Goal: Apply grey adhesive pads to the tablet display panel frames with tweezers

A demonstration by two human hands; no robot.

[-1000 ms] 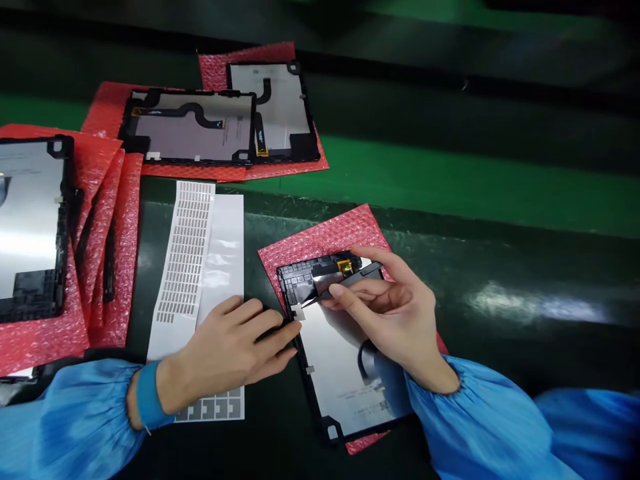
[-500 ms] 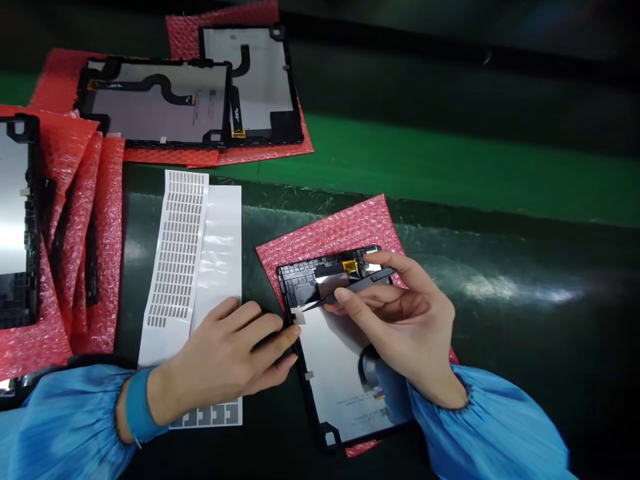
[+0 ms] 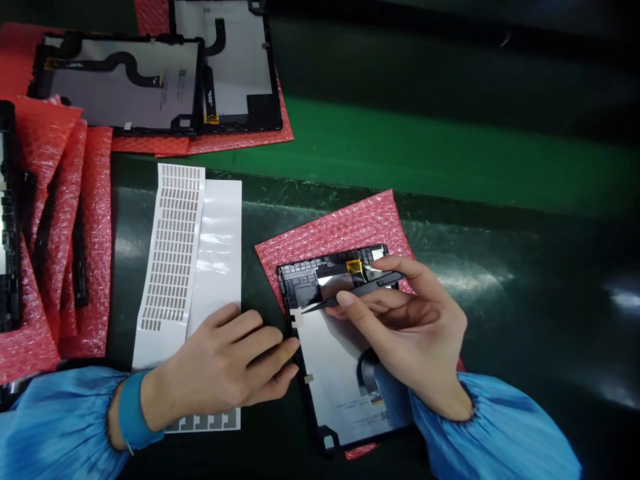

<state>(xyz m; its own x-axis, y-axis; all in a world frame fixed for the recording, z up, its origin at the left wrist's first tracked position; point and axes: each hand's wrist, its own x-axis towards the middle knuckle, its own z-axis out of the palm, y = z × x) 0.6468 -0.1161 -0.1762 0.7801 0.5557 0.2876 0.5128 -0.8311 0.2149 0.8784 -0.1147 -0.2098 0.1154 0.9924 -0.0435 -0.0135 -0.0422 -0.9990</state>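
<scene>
My right hand [image 3: 425,333] pinches black pointed tweezers [image 3: 373,287] over a tablet screen in a black frame [image 3: 325,367]. The tweezer tip is close to a small pale patch [image 3: 297,319] at the screen's left edge; whether it touches is too small to tell. My left hand [image 3: 225,363] lies palm down with loosely bent fingers apart, partly over a white sheet [image 3: 217,233]. Its fingertips are at the frame's left edge, and nothing shows in its grasp. An orange-ended flex cable [image 3: 354,267] shows near the top of the frame, partly covered by my right fingers.
Beneath the screen lies a pink bubble-wrap bag [image 3: 330,223]. A strip of small grey stickers [image 3: 173,247] overlaps the white sheet. More framed screens [image 3: 140,100] rest on red bubble wrap at the upper left, beside stacked red bags [image 3: 95,253]. A green strip [image 3: 400,147] crosses behind.
The camera view has shifted slightly, so the background screens sit further left and higher. My right hand keeps the tweezers near the patch, which looks a little flatter and brighter. My left hand hardly moves.
</scene>
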